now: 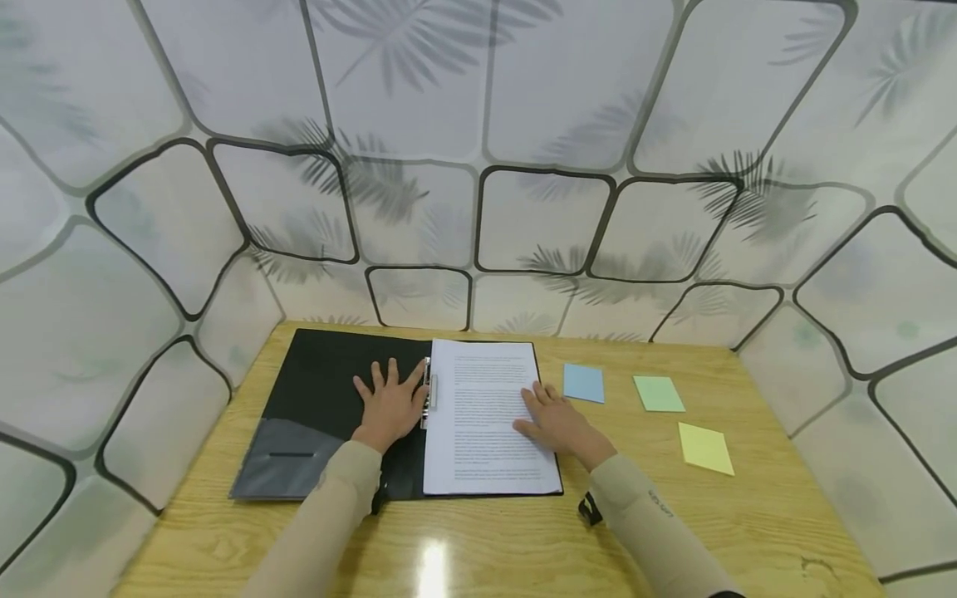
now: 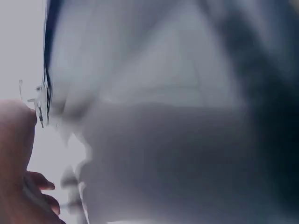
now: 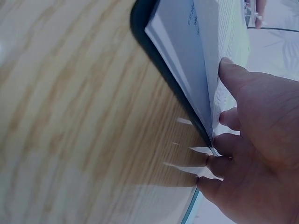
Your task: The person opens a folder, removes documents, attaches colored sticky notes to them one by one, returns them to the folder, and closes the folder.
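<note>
A black binder (image 1: 329,365) lies spread wide on the table, with a stack of printed paper (image 1: 486,415) on its right side. My left hand (image 1: 392,403) rests with spread fingers on the inner left cover, its fingertips beside the metal clip (image 1: 429,394) at the spine. At the paper's right edge, my right hand (image 1: 559,422) touches the top sheet with its fingers extended. In the right wrist view, the stack's corner (image 3: 175,56) shows several sheets layered above the dark cover. The left wrist view is mostly blurred, with part of the left hand (image 2: 14,154) at its edge.
Right of the binder lie a blue sticky note (image 1: 583,383), a green sticky note (image 1: 659,394) and a yellow sticky note (image 1: 706,448). A grey pocket (image 1: 287,457) covers the binder's lower left. Patterned curtain (image 1: 419,216) surrounds the wooden table (image 1: 493,548) at the back and sides.
</note>
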Available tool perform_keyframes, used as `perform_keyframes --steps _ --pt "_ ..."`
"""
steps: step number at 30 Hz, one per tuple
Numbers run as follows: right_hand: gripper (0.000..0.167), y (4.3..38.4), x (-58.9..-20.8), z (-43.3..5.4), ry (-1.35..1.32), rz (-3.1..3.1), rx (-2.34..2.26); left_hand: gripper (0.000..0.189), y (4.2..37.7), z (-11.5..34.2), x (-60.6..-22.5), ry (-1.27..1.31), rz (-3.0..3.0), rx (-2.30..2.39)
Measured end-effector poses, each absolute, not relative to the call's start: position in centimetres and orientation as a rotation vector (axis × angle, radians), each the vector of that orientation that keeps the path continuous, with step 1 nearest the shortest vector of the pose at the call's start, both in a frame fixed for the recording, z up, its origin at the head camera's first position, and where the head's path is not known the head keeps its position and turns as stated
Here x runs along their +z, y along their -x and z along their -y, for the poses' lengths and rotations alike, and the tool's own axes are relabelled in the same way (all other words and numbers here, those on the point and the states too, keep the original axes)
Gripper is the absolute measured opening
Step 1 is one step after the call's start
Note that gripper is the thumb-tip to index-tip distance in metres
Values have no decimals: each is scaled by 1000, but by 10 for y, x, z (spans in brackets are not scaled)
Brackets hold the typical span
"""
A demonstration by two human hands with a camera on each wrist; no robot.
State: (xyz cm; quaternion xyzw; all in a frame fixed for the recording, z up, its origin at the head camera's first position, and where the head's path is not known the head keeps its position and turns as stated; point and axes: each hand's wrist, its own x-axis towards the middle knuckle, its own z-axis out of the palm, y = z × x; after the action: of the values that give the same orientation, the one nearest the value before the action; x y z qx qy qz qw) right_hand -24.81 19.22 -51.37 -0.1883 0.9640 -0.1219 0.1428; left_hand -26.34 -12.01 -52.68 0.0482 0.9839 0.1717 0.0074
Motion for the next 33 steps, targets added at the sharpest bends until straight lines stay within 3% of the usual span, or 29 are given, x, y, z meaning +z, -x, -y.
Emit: perform_keyframes --steps 4,15,33 --pt "72 248 -514 -192 549 -2784 -352 58 262 125 -526 -207 -3036 495" --pt "73 249 -516 -189 543 -2776 -345 62 265 126 -522 -24 -2957 690" --pt "73 247 -513 -194 529 -2780 -453 57 257 128 -522 -252 -2992 508"
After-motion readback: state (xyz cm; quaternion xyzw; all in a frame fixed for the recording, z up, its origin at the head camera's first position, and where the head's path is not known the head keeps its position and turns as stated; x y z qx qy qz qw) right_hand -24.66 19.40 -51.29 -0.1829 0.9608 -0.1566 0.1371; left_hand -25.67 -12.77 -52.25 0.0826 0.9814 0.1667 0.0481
